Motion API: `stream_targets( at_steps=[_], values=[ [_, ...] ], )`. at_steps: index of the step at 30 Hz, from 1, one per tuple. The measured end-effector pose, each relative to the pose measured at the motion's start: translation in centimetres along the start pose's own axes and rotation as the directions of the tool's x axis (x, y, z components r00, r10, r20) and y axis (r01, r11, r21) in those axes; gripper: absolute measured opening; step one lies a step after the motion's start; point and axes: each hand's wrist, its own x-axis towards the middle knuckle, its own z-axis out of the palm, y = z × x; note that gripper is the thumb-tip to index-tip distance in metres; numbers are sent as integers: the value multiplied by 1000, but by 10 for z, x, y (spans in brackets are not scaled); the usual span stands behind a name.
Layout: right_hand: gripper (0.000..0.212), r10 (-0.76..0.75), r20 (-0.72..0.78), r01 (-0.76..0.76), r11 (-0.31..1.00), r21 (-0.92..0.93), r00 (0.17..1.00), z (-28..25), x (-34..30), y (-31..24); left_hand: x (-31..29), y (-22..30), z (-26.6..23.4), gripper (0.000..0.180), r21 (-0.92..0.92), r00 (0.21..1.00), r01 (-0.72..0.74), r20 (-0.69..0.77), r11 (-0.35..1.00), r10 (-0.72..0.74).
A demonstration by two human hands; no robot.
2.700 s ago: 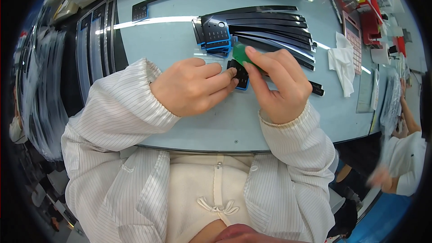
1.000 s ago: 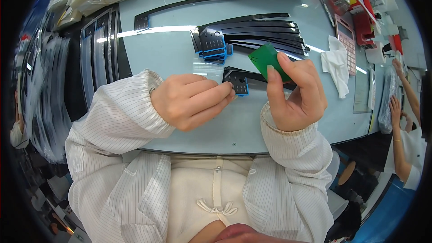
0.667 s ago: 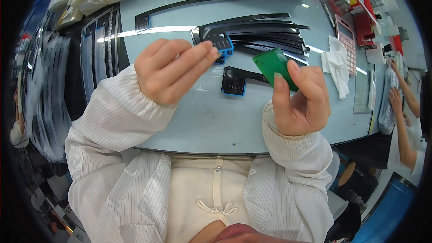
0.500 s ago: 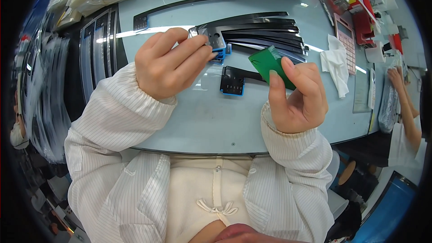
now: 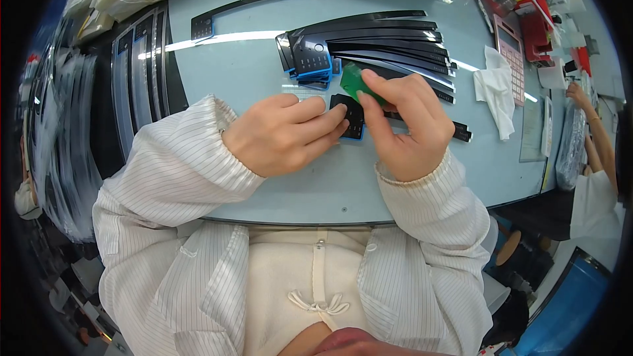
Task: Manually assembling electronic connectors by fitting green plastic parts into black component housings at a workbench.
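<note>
My left hand (image 5: 285,133) is palm down with its fingers bent and close together, fingertips at the left edge of a black keypad panel (image 5: 356,118) with blue edging and a long strip running right. Its thumb is hidden. Between thumb and fingers of my right hand (image 5: 410,122) is a thin, glossy green plastic piece (image 5: 354,81), held just above that panel. Behind both hands lies a fanned pile of similar black panels (image 5: 311,56), their long strips (image 5: 395,36) pointing right.
One more black panel (image 5: 203,26) lies at the far left, beside a dark stack of panels (image 5: 142,59). Clear plastic sleeves (image 5: 69,138) hang at the left edge. On the right are white tissue (image 5: 494,89) and a pink calculator (image 5: 509,59). Another person's arm (image 5: 595,135) is beyond.
My left hand has left the pile and come down to the nearer panel; the panel it touched now lies on the pile. My right hand has brought the green piece left and over the nearer panel.
</note>
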Motion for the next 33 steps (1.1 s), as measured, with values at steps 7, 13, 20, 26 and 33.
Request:
stream_targets(
  at_steps=[7,13,20,26,33],
  values=[
    [34,5,82,-4,1000,-15,997,0,-1,-1,1,2,3,17,-51,998,1,-59,999,-4],
    [31,-1,98,5,999,-37,995,-1,-1,-2,1,2,4,15,-65,998,4,-65,998,-8],
    [31,-54,183,68,995,-75,982,-13,3,-8,1,1,4,27,-93,999,9,-35,996,-13],
    [31,-73,90,74,997,-9,993,2,-1,2,2,2,3,15,-72,998,22,-49,997,-26],
    [29,-55,197,70,995,-67,979,-10,2,-5,0,3,5,15,-77,999,35,-37,996,-38]
  ],
)
